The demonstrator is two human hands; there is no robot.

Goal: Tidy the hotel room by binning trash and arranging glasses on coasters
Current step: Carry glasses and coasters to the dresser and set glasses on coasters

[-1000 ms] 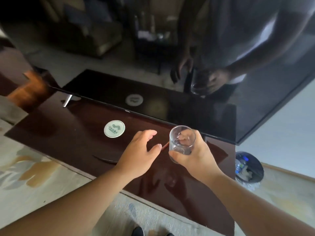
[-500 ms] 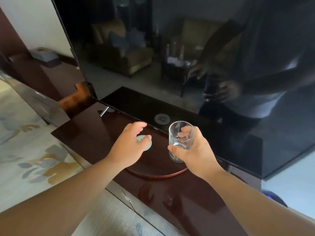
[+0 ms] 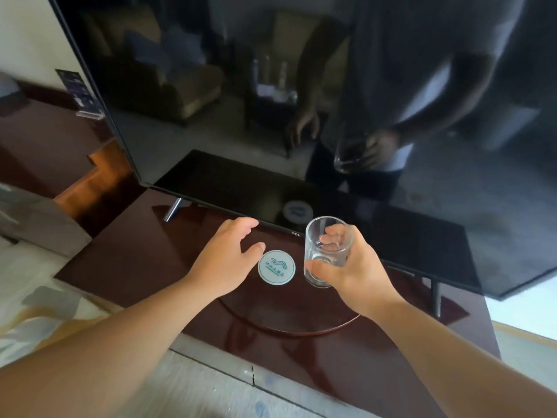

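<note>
Here, your right hand point(image 3: 352, 276) grips an upright glass point(image 3: 327, 251) just right of the coaster point(image 3: 276, 267), your left hand point(image 3: 226, 257) relaxed, empty, thumb beside the coaster on the cabinet point(image 3: 126, 260).

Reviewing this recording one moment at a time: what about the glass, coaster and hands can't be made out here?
- Head view: whether the glass rests on the cabinet top or hangs above it; the right hand gripping it and the steep angle hide any gap.
- Head view: whether the thumb of the left hand touches the coaster; same angle.
- Head view: the coaster's print, too small to read.
</note>
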